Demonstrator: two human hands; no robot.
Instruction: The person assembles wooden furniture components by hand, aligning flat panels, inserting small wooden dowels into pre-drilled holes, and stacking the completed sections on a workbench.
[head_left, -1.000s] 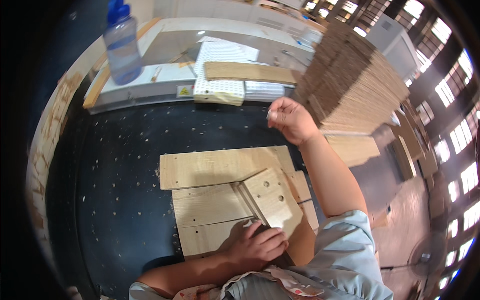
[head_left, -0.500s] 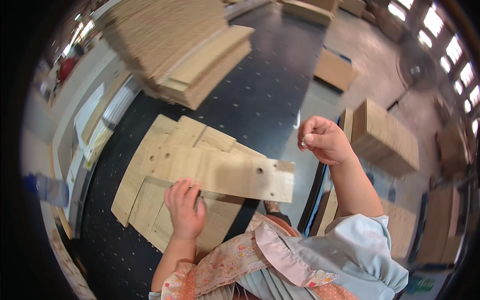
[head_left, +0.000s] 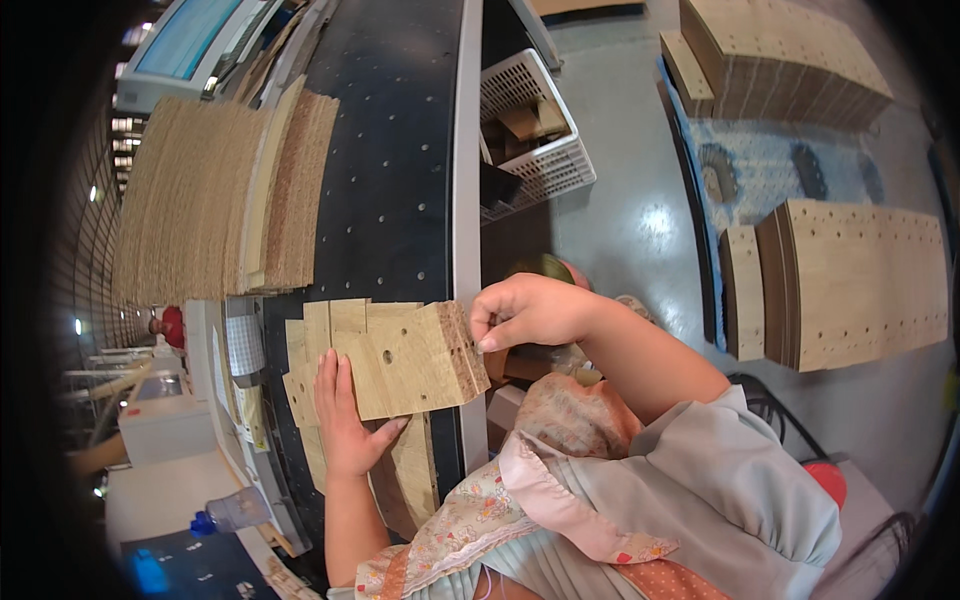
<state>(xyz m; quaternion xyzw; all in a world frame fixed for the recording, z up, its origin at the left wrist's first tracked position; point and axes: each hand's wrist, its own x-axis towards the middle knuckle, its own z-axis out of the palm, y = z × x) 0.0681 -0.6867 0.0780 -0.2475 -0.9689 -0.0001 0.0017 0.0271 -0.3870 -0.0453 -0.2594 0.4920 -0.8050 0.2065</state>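
Observation:
A light wooden board (head_left: pixel 405 372) with round holes lies across several other wooden boards (head_left: pixel 335 316) on the black table. My left hand (head_left: pixel 348 425) rests on the left part of this upper board, its fingers stretched out and the thumb apart. The board's rough particle-like end face points right. Close against that end face, my right hand (head_left: pixel 530 312) is closed in a pinch, thumb against forefinger, on a small shiny piece that the fingertips mostly hide.
A tall stack of boards (head_left: pixel 200 200) stands farther back on the perforated black table (head_left: pixel 385 170). A white plastic crate (head_left: pixel 570 165) with scraps sits beyond the table's edge. Drilled panels (head_left: pixel 870 285) are stacked on the right. A water bottle (head_left: pixel 235 510) lies at lower left.
My right hand has come from the raised position down to the board's end face. The left hand still lies on the board, which is now turned with its end face showing. The view has swung right.

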